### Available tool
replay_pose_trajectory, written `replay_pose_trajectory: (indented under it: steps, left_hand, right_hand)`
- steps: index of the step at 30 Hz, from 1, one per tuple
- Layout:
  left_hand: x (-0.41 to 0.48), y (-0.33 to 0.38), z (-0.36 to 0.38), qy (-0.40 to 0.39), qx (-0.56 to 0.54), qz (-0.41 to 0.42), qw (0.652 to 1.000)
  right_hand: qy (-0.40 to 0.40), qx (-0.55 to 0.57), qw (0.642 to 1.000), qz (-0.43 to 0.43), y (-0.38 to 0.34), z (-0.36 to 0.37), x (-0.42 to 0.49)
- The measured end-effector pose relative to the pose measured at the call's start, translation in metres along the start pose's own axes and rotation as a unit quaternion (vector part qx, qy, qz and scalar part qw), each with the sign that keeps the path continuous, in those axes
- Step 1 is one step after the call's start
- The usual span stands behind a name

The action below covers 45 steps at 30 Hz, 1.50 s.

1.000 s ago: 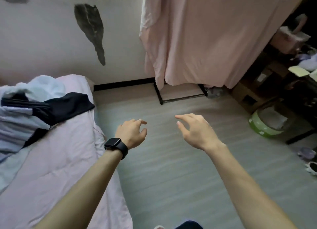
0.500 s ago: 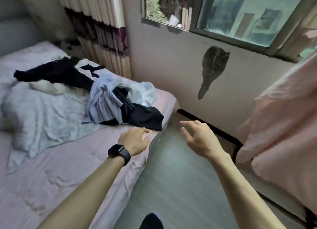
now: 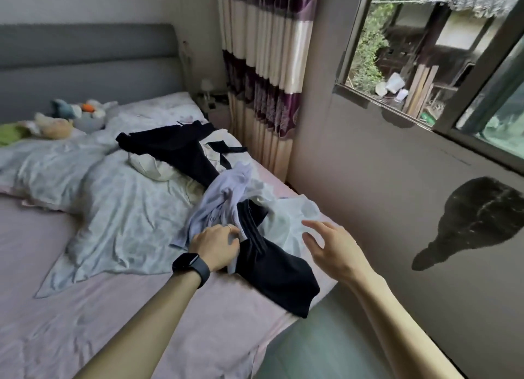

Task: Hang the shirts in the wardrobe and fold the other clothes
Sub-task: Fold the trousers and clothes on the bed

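A heap of clothes lies on the bed's right side. A lavender shirt (image 3: 215,205) is crumpled over black trousers with side stripes (image 3: 275,271), and a white garment (image 3: 292,217) lies under both. Farther back, another black garment (image 3: 170,149) is draped over a cream piece (image 3: 150,167). My left hand (image 3: 218,245), with a black watch on the wrist, is on the lavender shirt, its fingers curled into the cloth at the edge. My right hand (image 3: 329,242) hovers above the white garment with fingers spread and holds nothing.
The bed has a pink sheet (image 3: 85,307) and a rumpled pale blue blanket (image 3: 113,208). Plush toys (image 3: 65,114) sit by the grey headboard (image 3: 85,52). A striped curtain (image 3: 261,66) and a window (image 3: 425,52) are on the right, with grey floor (image 3: 326,350) below.
My view swung left from the pink wardrobe cover and the floor to the bed. Both hands moved forward over the clothes heap, and my left hand has taken hold of the lavender shirt.
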State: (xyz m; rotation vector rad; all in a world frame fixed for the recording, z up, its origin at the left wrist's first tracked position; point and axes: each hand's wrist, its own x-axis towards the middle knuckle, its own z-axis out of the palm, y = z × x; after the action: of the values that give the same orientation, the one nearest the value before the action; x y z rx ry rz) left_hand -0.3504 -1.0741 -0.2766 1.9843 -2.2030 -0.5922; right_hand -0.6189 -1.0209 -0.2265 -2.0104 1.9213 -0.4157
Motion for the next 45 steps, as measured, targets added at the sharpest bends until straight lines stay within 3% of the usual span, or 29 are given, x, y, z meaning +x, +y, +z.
replay_pose_trajectory:
  steps: [5, 13, 18, 25, 29, 32, 36, 40, 43, 45]
  left_hand:
    - [0.07, -0.007, -0.011, 0.009, -0.004, -0.067, 0.998]
    - [0.209, -0.052, 0.03, 0.017, -0.062, -0.177, 0.982]
    - [0.296, -0.078, 0.11, -0.036, -0.154, -0.255, 0.954]
    - [0.354, -0.097, 0.208, -0.001, -0.242, -0.309, 0.92]
    - [0.349, -0.103, 0.215, 0.015, -0.247, -0.323, 0.914]
    - [0.327, -0.111, 0.192, -0.014, -0.237, -0.318, 0.918]
    - [0.292, -0.126, 0.138, -0.081, -0.258, -0.324, 0.907]
    - [0.268, -0.138, 0.054, 0.031, -0.331, -0.332, 0.883]
    - [0.251, -0.137, -0.011, 0.121, -0.42, -0.295, 0.85]
    - [0.243, -0.13, -0.037, 0.126, -0.462, -0.265, 0.837]
  right_hand:
    - [-0.04, 0.024, 0.999, -0.023, 0.017, 0.01, 0.11]
    - [-0.158, 0.115, 0.981, -0.022, 0.035, 0.1, 0.321]
    - [-0.225, 0.166, 0.959, 0.054, 0.044, 0.193, 0.444]
    - [-0.229, 0.286, 0.904, 0.219, 0.045, 0.324, 0.578]
    - [-0.244, 0.292, 0.882, 0.277, 0.037, 0.353, 0.607]
    - [-0.219, 0.343, 0.878, 0.253, 0.019, 0.342, 0.594]
    - [-0.214, 0.398, 0.883, 0.129, -0.032, 0.285, 0.559]
    - [-0.289, 0.362, 0.886, 0.003, -0.076, 0.23, 0.509]
    - [-0.274, 0.283, 0.912, -0.116, -0.107, 0.191, 0.454]
    - [-0.246, 0.234, 0.922, -0.187, -0.119, 0.173, 0.418]
